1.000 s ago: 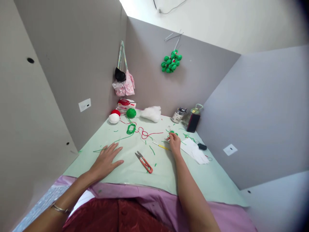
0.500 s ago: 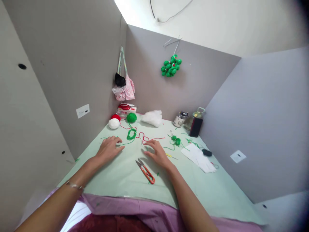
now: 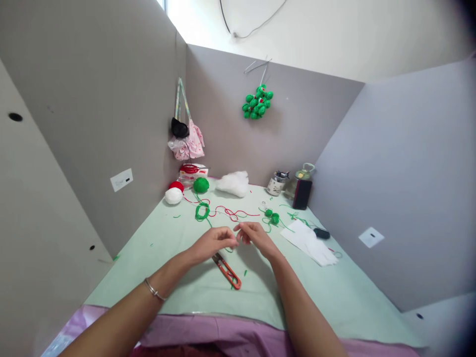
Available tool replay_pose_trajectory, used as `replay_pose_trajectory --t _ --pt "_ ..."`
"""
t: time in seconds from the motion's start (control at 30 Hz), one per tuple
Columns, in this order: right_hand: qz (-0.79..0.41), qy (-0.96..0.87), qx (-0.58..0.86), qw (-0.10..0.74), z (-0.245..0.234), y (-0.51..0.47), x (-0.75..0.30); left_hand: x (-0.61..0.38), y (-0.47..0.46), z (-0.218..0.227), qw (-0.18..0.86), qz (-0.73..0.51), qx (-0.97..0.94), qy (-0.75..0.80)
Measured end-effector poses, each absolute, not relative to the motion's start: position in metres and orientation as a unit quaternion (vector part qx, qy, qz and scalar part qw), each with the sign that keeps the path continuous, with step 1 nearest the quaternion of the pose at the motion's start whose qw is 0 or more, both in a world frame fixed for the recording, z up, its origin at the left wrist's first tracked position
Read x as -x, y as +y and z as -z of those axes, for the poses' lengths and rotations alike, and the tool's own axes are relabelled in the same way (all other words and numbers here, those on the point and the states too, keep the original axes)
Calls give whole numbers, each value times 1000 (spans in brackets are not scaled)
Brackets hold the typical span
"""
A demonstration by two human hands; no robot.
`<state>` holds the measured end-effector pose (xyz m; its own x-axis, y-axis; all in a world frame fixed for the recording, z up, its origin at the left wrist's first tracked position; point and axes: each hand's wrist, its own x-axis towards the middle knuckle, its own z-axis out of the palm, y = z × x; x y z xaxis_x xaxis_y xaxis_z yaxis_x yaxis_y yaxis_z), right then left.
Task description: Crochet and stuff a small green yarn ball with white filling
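My left hand (image 3: 214,242) is closed in a pinch above the mat, with green yarn (image 3: 209,223) running to it from a loose green coil (image 3: 202,212). A short piece of green yarn shows just below its fingertips. Almost touching it, my right hand (image 3: 256,238) has its fingers curled in; what they hold, if anything, is too small to make out. Below the left fingers lie orange thread snips (image 3: 229,275), their blade tips partly covered by that hand. A red yarn strand (image 3: 232,214) lies loosely beyond both hands.
White (image 3: 173,196), red and green yarn balls (image 3: 201,185) stand at the back left, beside white stuffing (image 3: 233,183). Small green balls (image 3: 272,216), white paper (image 3: 308,242), a phone (image 3: 302,194) and a tin (image 3: 276,184) are on the right. Grey partitions enclose the table.
Both hands, earlier apart and open, have come together over the snips; the left has closed on the green yarn. The red strand has shifted. The yellow-handled tool by my right hand no longer shows.
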<state>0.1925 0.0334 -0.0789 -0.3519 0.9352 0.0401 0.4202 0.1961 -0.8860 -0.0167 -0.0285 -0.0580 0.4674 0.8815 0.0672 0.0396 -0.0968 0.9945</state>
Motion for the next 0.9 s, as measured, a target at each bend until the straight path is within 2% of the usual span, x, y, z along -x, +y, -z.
replay_pose_trajectory --t 0.1,0.27,0.37,0.47,0.57,0.67,0.73,0.9 --pt "-496 -694 424 305 71 16 -181 -7 -47 46 603 -404 -614 310" --pt "-540 -635 413 367 61 10 -185 -29 -84 33 688 -343 -595 233" --pt "-530 -592 426 432 52 7 -201 -27 -93 30 679 -375 -574 263" --pt "-526 -558 429 478 46 -13 -214 -23 -94 31 643 -460 -516 330" --pt "-552 -550 420 465 46 -47 -211 -27 -97 37 620 -527 -463 353" --pt "-618 -572 384 379 52 -77 -197 -33 -100 43 650 -520 -440 338" --pt "-628 -567 375 378 55 -87 -191 -33 -100 45 683 -513 -406 326" --pt "-580 -504 407 494 55 -87 -193 -22 -94 45 707 -535 -346 308"
